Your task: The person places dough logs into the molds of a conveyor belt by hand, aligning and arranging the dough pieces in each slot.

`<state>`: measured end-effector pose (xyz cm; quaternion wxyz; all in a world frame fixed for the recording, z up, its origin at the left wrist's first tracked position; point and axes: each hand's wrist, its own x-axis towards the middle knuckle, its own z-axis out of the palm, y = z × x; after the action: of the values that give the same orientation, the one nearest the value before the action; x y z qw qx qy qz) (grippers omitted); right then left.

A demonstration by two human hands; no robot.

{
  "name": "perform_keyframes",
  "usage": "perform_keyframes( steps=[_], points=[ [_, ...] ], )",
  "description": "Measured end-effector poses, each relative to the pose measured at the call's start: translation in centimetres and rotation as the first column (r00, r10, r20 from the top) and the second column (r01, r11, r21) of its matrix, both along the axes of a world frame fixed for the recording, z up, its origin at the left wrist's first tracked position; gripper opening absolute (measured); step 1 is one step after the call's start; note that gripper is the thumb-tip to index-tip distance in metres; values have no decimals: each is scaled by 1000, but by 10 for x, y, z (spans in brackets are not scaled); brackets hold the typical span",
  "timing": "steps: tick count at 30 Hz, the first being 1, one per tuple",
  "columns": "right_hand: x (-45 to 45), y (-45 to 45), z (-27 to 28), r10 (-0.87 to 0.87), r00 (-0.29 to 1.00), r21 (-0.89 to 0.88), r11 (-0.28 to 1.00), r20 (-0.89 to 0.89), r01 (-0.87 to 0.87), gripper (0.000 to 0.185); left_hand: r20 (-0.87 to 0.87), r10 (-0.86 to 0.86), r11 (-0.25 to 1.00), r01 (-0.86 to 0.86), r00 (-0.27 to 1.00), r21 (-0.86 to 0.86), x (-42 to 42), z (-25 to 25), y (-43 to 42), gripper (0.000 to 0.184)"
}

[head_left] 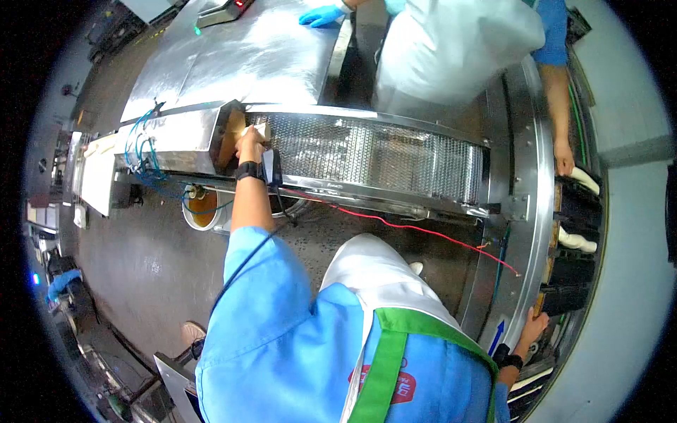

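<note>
Honestly, this looks like mid-run to me, with some done and some to go. The pale piece [263, 131] is up at the left end of the mesh belt [352, 158], right by the mouth of the metal housing [180, 137]. The wearer's left hand [248, 144] has its fingers closed around it, so I'd call that one not yet let go.

Way over on the other side, the right hand [534, 328] is down at the edge of the dark trays [564, 299], fingers bent. It's small and warped out there by the lens, so I can't tell whether it's pinching anything or just resting on the edge.

As for the trays, one pale strip [577, 240] is lying across them, and a co-worker's bare hand [563, 158] grips the end of another strip [585, 181] above it in the view. My guess is those two count as partly placed at best. No clue how many are left overall; nothing visible gives a total.
</note>
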<state>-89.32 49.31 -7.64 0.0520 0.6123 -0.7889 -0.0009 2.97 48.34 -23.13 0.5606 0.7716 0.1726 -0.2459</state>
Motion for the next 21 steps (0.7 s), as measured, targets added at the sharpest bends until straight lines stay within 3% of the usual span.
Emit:
perform_keyframes(
  steps=[2,4,6,7,8,9,11,13,14,15,16,17,19,21],
  points=[
    [-7,1,-9,40,999,-100,994,-33,-43,52,10,-3,997,4,1000,-78,-13,16,-5,71],
    [5,1,-2,41,999,-57,998,-9,-41,52,47,-45,987,51,998,-153,-24,26,-11,67],
    [45,-1,34,-66,994,58,996,89,61,51,68,-127,956,140,990,-259,-31,30,-13,63],
    [29,3,14,-63,998,-71,995,19,64,48,71,-175,930,188,982,-315,-37,36,-12,61],
    [8,9,-8,106,989,-199,972,-107,-126,47,67,-224,902,233,972,-364,-44,44,-10,59],
    [21,7,4,2,1000,-83,997,16,-1,49,59,-267,872,267,962,-411,-52,55,-6,57],
    [5,10,-22,109,993,-271,955,-55,-120,49,32,-343,819,316,939,-479,-77,92,10,54],
    [17,7,-8,93,995,-211,974,41,-82,46,106,-438,770,433,893,-468,-106,131,35,51],
    [10,7,-20,172,984,-331,927,-44,-177,43,403,-578,671,694,710,-261,-106,140,54,53],
    [22,6,-6,77,996,-232,970,32,-68,42,640,-621,594,804,452,9,-107,148,73,56],
    [22,6,-6,30,1000,-207,978,-8,-31,40,618,-548,628,765,564,-143,-103,159,85,50],
    [29,4,2,6,1000,-206,978,-3,-6,40,673,-738,500,644,-33,580,-121,206,101,42],
    [43,5,24,-27,999,-121,992,25,29,38,724,-690,539,664,-5,518,-166,253,103,41],
    [42,8,28,-56,997,-84,995,56,60,38,750,-604,552,820,268,151,-214,287,80,40]
  ],
)
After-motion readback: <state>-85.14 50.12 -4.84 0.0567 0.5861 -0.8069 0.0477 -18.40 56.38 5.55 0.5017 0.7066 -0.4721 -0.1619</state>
